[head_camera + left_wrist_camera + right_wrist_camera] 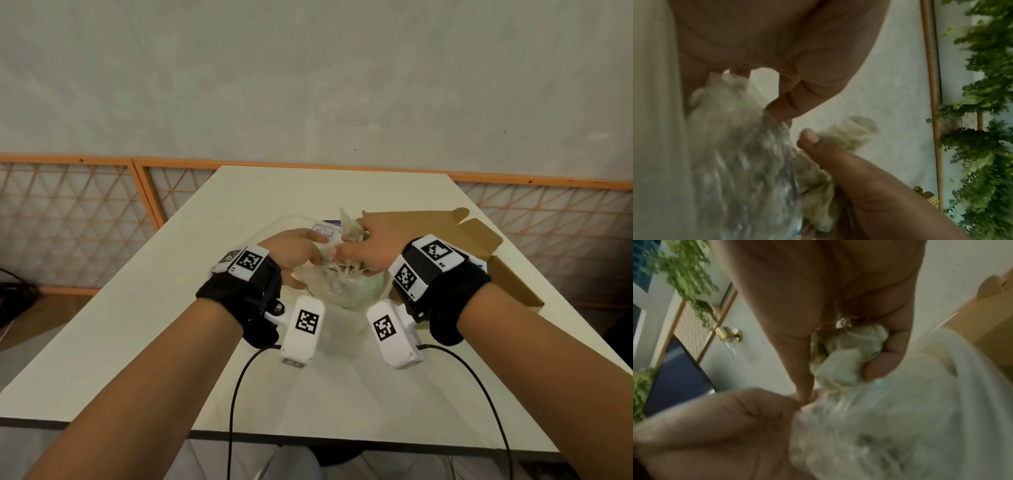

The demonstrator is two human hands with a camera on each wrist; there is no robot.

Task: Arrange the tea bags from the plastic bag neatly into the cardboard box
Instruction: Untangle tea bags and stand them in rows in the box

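Right hand point(373, 245) fingers curled around a bunch of tea bags point(846, 353), above the plastic bag point(342, 291) at table point(137, 325) center. Left hand point(291, 251) pinches the bag's edge. Cardboard box point(479, 246) sits at 3 o'clock of the bag.

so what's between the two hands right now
In the head view, a bunch of tea bags above the plastic bag sits between left hand and right hand.

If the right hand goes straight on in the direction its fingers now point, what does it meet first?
Probably the left hand. The right hand, gripping tea bags above the plastic bag, points leftward and slightly away; the left fingertips lie just ahead. Depth is unclear.
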